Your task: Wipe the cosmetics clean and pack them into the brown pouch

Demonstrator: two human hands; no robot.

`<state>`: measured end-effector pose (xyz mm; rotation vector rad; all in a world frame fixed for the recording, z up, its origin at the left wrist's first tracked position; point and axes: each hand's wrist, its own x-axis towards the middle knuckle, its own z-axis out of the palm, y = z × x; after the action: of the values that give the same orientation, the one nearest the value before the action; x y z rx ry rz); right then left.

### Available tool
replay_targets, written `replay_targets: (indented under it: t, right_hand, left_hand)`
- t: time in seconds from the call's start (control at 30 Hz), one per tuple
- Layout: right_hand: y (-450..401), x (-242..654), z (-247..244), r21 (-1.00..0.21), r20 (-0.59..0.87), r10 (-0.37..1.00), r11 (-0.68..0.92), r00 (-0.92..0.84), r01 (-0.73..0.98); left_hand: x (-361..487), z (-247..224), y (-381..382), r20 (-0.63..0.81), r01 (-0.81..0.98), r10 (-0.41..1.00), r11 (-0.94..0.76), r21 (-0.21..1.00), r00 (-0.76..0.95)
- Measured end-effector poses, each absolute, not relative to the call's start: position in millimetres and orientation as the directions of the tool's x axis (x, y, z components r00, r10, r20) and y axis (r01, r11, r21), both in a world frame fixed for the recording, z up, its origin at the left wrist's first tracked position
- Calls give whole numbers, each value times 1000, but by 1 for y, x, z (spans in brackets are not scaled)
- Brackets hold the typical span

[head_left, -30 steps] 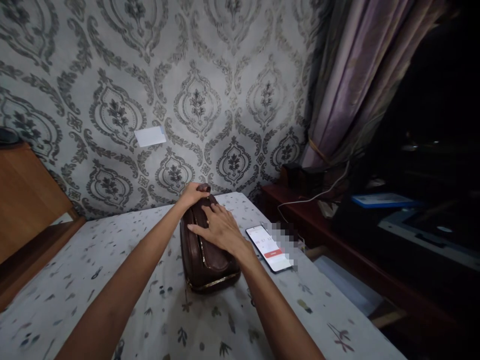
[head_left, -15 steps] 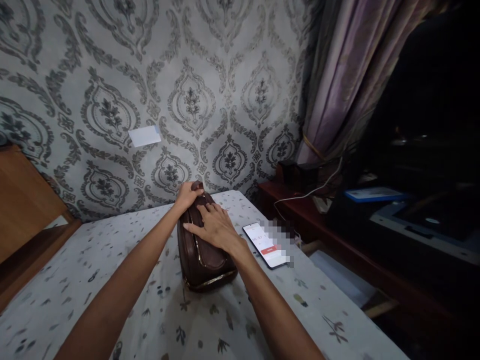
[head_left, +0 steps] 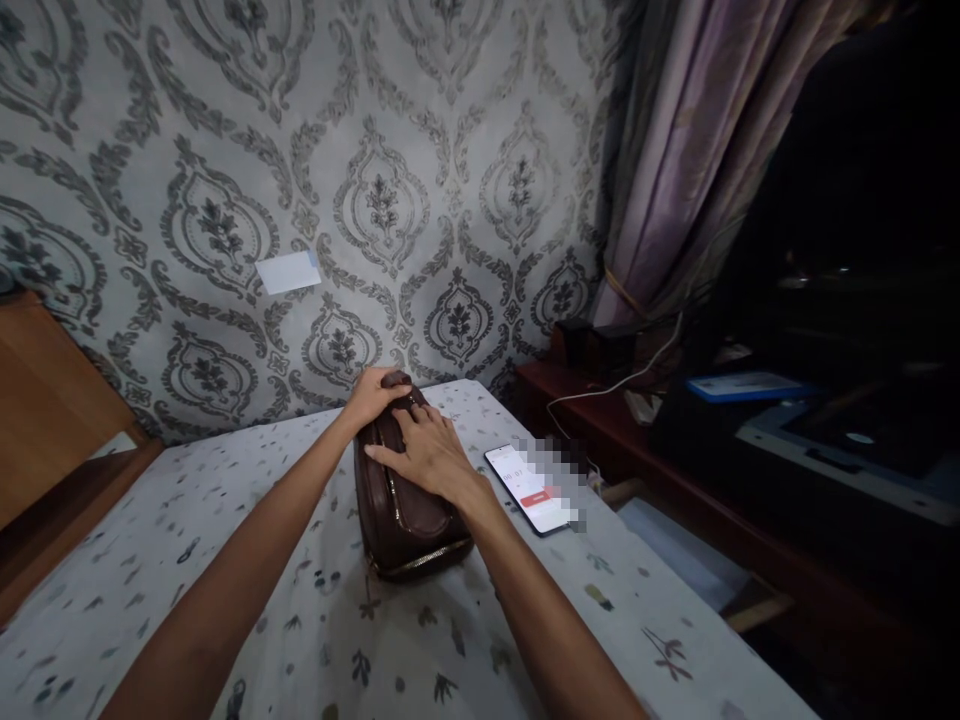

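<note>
A brown leather-look bag (head_left: 424,515) with gold zippers lies on the patterned sheet, its far end toward the wall. My left hand (head_left: 373,394) is closed around that far end, its thumb across the top beside a short brown strap (head_left: 395,379). The left fingertips are hidden behind the bag. My right hand (head_left: 429,446) rests on the upper face with fingers spread, pressing flat near the zipper of the front pocket. The near end of the bag, with a curved zipper, faces me.
A lit phone (head_left: 529,490), partly pixelated, lies right of the bag on the sheet (head_left: 300,640). Patterned wallpaper (head_left: 382,200) stands behind. A wooden board (head_left: 56,400) is at left. A dark red shelf (head_left: 555,400) with a white cable (head_left: 622,387) runs along the right.
The strap at the bag's far end has tipped down slightly, and my left hand has shifted a little with it. My right hand stays nearly still on the bag.
</note>
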<state>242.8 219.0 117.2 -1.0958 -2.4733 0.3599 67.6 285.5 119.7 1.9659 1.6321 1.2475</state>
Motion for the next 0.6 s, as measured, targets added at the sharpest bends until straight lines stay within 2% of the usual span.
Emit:
replay_targets:
  t: [0.27,0.6]
  right_hand:
    - [222,243,114,-389,262,748,660,-609,643]
    - [201,243,114,-369,283,750,661,-598,654]
  left_hand:
    - [60,122,286,405,661,914,-299,688,-8]
    - [15,113,275,389,744,906,-142,653,-169]
